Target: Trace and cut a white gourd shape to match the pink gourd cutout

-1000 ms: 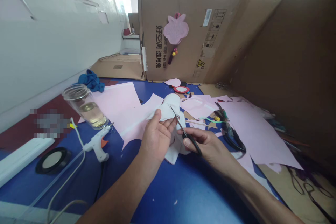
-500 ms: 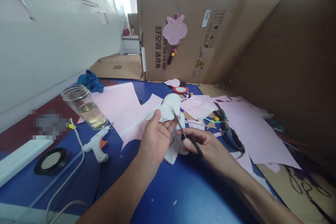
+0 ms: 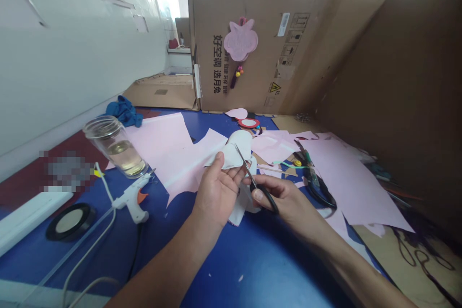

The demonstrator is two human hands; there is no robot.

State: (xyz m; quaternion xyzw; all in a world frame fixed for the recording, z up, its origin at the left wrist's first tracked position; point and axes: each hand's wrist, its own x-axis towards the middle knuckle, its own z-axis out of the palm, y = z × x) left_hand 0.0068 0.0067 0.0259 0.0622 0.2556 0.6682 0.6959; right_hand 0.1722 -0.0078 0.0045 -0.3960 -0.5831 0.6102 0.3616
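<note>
My left hand (image 3: pixel 215 192) pinches a soft white fabric piece (image 3: pixel 236 149) between thumb and fingers, its lower part hanging down behind my hands. My right hand (image 3: pixel 277 197) holds black-handled scissors (image 3: pixel 262 192) with the thin metal blades (image 3: pixel 244 166) pointing up at the fabric's edge. The blades lie against the white piece, and my fingers hide part of it. Both hands are close together above the blue tabletop (image 3: pixel 249 269).
Large pink paper sheets (image 3: pixel 173 154) overlap across the table. On the left stand a glass jar (image 3: pixel 116 147) holding yellowish liquid, a white glue gun (image 3: pixel 132 199) with its cord, and a black tape roll (image 3: pixel 70 222). Dark-handled shears (image 3: pixel 314 183) lie right. Cardboard walls (image 3: pixel 267 77) rise behind.
The white fabric has turned slightly and shifted right in my left hand. The scissors stay at its edge with little movement.
</note>
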